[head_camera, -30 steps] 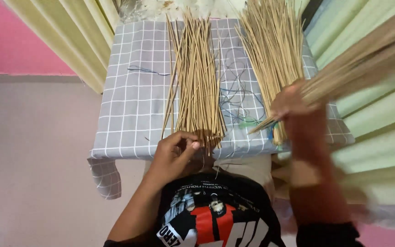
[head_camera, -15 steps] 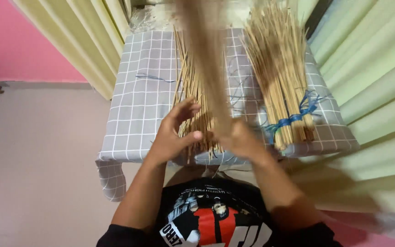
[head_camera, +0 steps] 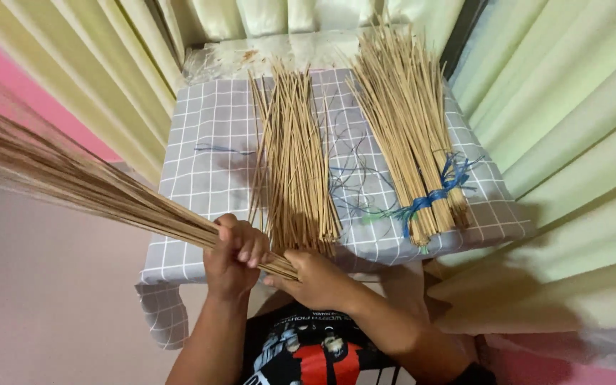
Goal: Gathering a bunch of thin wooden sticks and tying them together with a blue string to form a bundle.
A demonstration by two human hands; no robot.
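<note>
No pkgs, labels, signs or screens on view anywhere in frame. Closest thing: clear crumpled plastic sheet (head_camera: 279,53) at top centre, along far edge of the grey checked cloth, just wrinkled film w/ a brownish smudge, no box or bag shape to it. Bottom centre, dark shirt (head_camera: 315,353) has a printed graphic, red and white on black, partly cut off by frame edge; not a label or tag.

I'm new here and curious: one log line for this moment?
left hand: grips stick bundle | right hand: holds bundle's end | table: loose sticks, tied sticks
</note>
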